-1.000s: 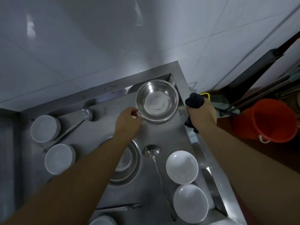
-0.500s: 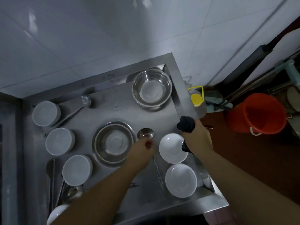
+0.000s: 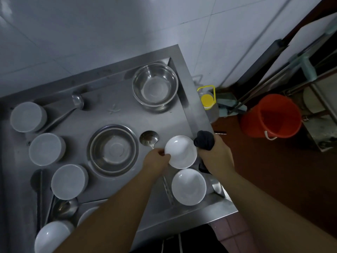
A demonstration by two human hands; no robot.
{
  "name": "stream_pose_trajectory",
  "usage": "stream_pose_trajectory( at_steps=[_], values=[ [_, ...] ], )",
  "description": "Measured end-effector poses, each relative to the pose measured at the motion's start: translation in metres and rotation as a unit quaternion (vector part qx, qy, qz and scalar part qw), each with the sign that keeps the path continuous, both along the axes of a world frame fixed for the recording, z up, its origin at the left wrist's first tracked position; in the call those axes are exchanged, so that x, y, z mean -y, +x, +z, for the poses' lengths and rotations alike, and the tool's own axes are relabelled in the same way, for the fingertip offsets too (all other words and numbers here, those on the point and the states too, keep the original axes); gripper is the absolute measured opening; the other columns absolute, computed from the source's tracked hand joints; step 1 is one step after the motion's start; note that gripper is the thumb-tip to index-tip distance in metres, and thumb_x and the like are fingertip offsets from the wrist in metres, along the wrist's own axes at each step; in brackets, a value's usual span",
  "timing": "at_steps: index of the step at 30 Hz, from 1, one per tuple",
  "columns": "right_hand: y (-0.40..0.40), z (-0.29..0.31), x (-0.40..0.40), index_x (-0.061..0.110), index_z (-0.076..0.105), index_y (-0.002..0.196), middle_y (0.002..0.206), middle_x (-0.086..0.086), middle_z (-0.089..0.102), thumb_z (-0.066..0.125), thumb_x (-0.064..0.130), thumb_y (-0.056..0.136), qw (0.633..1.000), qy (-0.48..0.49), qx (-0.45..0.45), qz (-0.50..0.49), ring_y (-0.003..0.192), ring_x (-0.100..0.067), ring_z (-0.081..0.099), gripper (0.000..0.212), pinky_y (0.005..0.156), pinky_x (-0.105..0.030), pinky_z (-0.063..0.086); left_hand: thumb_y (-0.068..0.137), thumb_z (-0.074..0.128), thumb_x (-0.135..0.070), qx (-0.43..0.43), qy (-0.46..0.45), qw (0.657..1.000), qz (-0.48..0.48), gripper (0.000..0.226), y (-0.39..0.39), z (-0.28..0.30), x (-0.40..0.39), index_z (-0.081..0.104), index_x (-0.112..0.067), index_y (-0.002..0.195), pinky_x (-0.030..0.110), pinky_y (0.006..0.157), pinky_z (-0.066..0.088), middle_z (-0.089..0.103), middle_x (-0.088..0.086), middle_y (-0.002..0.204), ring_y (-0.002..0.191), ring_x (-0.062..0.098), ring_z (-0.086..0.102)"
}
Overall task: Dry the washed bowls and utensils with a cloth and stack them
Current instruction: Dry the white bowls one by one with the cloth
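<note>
Just right of the frame's centre, the left hand grips the near-left rim of a white bowl, thumb over the edge, the bowl mouth up and tilted a little. The right hand is closed around a dark cloth, which bulges out above the fist and sits just beside the bowl's right rim; whether cloth and bowl touch cannot be told. Both are over the right part of a steel desk with a raised rim. Directly below the held bowl, a second white bowl sits mouth up on the desk. A ladle lies left of the held bowl, its handle running down under the left hand. In the middle of the desk is a shallow steel basin, and in the upper right corner of the desk a deeper steel bowl. Down the left side of the frame three pale bowls stand upside down in a diagonal row, and another white bowl lies at lower left. Off the desk, on the floor at right, stand an orange bucket and a yellow-capped bottle.
</note>
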State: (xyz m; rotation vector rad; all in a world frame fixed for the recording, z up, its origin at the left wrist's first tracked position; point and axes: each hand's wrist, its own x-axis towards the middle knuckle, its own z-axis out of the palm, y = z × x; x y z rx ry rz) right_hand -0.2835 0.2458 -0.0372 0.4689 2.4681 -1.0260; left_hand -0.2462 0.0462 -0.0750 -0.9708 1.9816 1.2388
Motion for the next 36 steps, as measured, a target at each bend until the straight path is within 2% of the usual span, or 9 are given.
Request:
stream_pose_trajectory(
  at_steps=[3, 6, 8, 13, 17, 21, 25, 29, 36],
  values=[
    [0.003, 0.013, 0.001, 0.016, 0.054, 0.099, 0.084, -0.001, 0.063, 0.075, 0.021, 0.085, 0.999, -0.028, -0.011, -0.011, 0.071, -0.009, 0.058, 0.026, 0.06, -0.024, 0.045, 0.091, 0.063, -0.023, -0.004, 0.023, 0.999, 0.03, 0.023, 0.003, 0.01, 0.005, 0.077, -0.016, 0.107, 0.039, 0.083, 0.059, 0.077, 0.009, 0.102, 0.09, 0.021, 0.071],
    [0.005, 0.03, 0.008, 0.026, 0.049, 0.11, 0.09, 0.003, 0.063, 0.08, 0.022, 0.085, 0.996, -0.082, -0.024, -0.012, 0.077, -0.003, 0.06, 0.04, 0.061, -0.026, 0.045, 0.08, 0.063, -0.033, -0.011, 0.048, 0.994, 0.097, 0.025, 0.01, 0.028, 0.018, 0.078, -0.017, 0.093, 0.045, 0.085, 0.061, 0.077, 0.014, 0.096, 0.084, 0.027, 0.068],
    [0.006, 0.044, 0.017, 0.031, 0.046, 0.115, 0.098, 0.005, 0.063, 0.083, 0.023, 0.084, 0.993, -0.118, -0.029, -0.007, 0.086, -0.006, 0.063, 0.049, 0.069, -0.031, 0.05, 0.082, 0.063, -0.029, -0.017, 0.089, 0.984, 0.156, 0.021, 0.017, 0.048, 0.027, 0.076, -0.016, 0.093, 0.047, 0.088, 0.06, 0.075, 0.017, 0.094, 0.083, 0.028, 0.065],
    [0.012, 0.097, 0.05, 0.028, 0.048, 0.126, 0.103, 0.009, 0.061, 0.072, 0.015, 0.094, 0.977, -0.202, -0.045, 0.051, 0.095, -0.007, 0.063, 0.042, 0.074, -0.023, 0.048, 0.098, 0.055, -0.007, -0.055, 0.171, 0.948, 0.264, 0.013, 0.043, 0.103, 0.046, 0.065, 0.001, 0.099, 0.033, 0.068, 0.044, 0.054, 0.012, 0.077, 0.067, 0.02, 0.048],
    [0.025, 0.143, 0.082, 0.039, 0.047, 0.131, 0.104, 0.008, 0.066, 0.063, 0.02, 0.097, 0.963, -0.198, -0.116, 0.138, 0.095, -0.015, 0.065, 0.042, 0.082, -0.04, 0.052, 0.095, 0.06, -0.01, -0.116, 0.224, 0.911, 0.327, 0.014, 0.067, 0.142, 0.07, 0.067, -0.001, 0.104, 0.043, 0.09, 0.057, 0.061, 0.014, 0.085, 0.084, 0.024, 0.059],
    [0.043, 0.185, 0.118, 0.038, 0.042, 0.145, 0.123, 0.011, 0.063, 0.066, 0.031, 0.093, 0.91, -0.125, -0.234, 0.319, 0.108, -0.011, 0.061, 0.057, 0.089, -0.032, 0.051, 0.077, 0.069, -0.019, -0.178, 0.304, 0.876, 0.329, 0.056, 0.088, 0.175, 0.102, 0.063, 0.006, 0.127, 0.059, 0.107, 0.052, 0.067, 0.027, 0.113, 0.11, 0.038, 0.064],
    [0.064, 0.213, 0.161, 0.033, 0.046, 0.141, 0.128, 0.006, 0.067, 0.072, 0.04, 0.086, 0.841, -0.01, -0.333, 0.426, 0.112, -0.021, 0.062, 0.061, 0.092, -0.035, 0.052, 0.08, 0.067, -0.014, -0.266, 0.344, 0.864, 0.253, 0.054, 0.113, 0.214, 0.131, 0.062, -0.005, 0.132, 0.051, 0.098, 0.058, 0.07, 0.026, 0.125, 0.108, 0.034, 0.07],
    [0.097, 0.228, 0.192, 0.036, 0.052, 0.134, 0.122, 0.009, 0.071, 0.075, 0.039, 0.083, 0.833, -0.029, -0.359, 0.42, 0.108, -0.019, 0.064, 0.056, 0.087, -0.029, 0.049, 0.08, 0.076, -0.024, -0.294, 0.362, 0.86, 0.208, 0.067, 0.143, 0.239, 0.163, 0.052, -0.01, 0.142, 0.05, 0.096, 0.056, 0.061, 0.027, 0.14, 0.116, 0.038, 0.067],
    [0.17, 0.248, 0.229, 0.043, 0.051, 0.134, 0.108, 0.019, 0.063, 0.07, 0.049, 0.08, 0.857, -0.125, -0.342, 0.364, 0.098, -0.009, 0.062, 0.057, 0.083, -0.031, 0.056, 0.094, 0.063, -0.056, -0.304, 0.431, 0.838, 0.14, 0.07, 0.198, 0.262, 0.207, 0.058, -0.01, 0.147, 0.053, 0.107, 0.052, 0.058, 0.026, 0.146, 0.135, 0.04, 0.058]
  ],
)
